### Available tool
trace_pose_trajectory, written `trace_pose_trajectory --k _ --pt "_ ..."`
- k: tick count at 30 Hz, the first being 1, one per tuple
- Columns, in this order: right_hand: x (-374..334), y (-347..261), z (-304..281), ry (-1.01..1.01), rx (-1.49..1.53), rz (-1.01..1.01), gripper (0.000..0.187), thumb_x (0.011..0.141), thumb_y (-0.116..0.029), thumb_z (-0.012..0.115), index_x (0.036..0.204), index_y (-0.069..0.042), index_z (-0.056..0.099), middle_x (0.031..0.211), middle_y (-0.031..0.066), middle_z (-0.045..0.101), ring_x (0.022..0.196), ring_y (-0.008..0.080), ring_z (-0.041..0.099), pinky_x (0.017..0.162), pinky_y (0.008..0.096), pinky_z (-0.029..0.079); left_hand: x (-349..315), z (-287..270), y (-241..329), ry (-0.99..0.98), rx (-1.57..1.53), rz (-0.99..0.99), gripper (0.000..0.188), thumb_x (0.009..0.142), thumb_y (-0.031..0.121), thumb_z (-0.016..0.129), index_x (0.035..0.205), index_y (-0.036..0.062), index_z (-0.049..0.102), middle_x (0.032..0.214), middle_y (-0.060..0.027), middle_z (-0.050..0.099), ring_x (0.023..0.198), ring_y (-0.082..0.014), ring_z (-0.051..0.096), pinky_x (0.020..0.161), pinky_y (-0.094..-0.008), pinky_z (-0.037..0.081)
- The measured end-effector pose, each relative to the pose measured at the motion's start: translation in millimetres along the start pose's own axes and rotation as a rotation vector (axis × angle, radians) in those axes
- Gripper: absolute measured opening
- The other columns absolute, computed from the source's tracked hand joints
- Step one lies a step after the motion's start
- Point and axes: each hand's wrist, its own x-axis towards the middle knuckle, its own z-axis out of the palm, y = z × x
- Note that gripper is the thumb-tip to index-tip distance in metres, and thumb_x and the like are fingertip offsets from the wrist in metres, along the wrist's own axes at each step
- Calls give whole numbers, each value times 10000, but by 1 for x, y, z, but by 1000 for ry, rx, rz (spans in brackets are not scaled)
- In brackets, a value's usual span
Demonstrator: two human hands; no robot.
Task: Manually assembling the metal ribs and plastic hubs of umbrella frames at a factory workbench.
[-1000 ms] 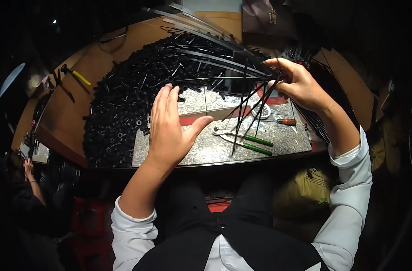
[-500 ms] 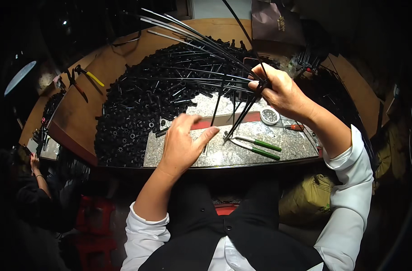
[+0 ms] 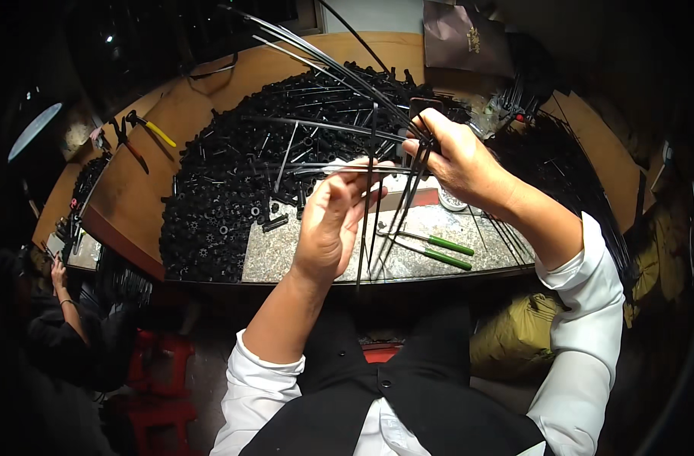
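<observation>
My right hand point(image 3: 457, 159) grips a bundle of long thin black rods point(image 3: 339, 61) that fan out up and to the left, their lower ends hanging over the stone slab point(image 3: 286, 254). My left hand point(image 3: 333, 220) is raised beside it, fingers curled around some of the rods' lower ends just left of the right hand. Below and behind both hands lies a big heap of small black plastic parts point(image 3: 233, 190) on the wooden table point(image 3: 157, 163).
Green-handled tools point(image 3: 446, 251) and a small round tin point(image 3: 452, 201) lie on the slab. Yellow-handled pliers point(image 3: 153, 129) rest at the table's left. A brown paper bag point(image 3: 465, 38) stands at the back. Another person point(image 3: 66, 319) sits at lower left, beside red stools point(image 3: 161, 380).
My left hand has lifted off the slab and closed on the rods. My right hand has raised the bundle higher and toward me.
</observation>
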Motion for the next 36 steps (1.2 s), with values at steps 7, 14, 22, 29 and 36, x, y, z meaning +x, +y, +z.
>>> trace_pose_trajectory --k 7,14,22,29,36 --pt "1 8 -1 -76 -16 160 253 886 -202 660 951 -15 502 713 62 555 682 117 493 636 298 436 10 -6 37 290 -127 328 914 874 610 466 1426 -54 167 1464 -261 251 1375 -352 260 1143 -452 229" --pt "3 -1 2 -170 -64 -4 582 741 -142 775 1214 -40 452 864 161 652 814 281 648 715 372 486 2 -5 14 195 454 -79 1149 729 264 813 1461 -22 -26 1518 -227 164 1421 -317 147 1151 -394 134" --pt "10 -11 28 -201 -289 -301 654 682 80 598 1298 15 388 1152 242 572 1033 403 582 869 441 496 2 22 -19 150 1066 -24 1213 623 227 868 1414 -94 6 1356 -291 338 1201 -387 461 1004 -411 400" --pt "1 -20 29 -250 -92 -152 723 686 66 594 1358 18 332 1149 258 556 1009 342 600 846 382 487 14 6 -43 337 814 229 430 773 -58 608 1161 -19 425 986 -142 609 941 -263 612 845 -367 471" --pt "-52 -14 33 -381 258 243 536 847 -256 703 1252 -12 452 749 32 548 669 93 521 587 256 435 25 -22 -6 471 852 369 246 846 -18 648 1057 15 525 925 -15 589 817 -75 569 755 -227 489"
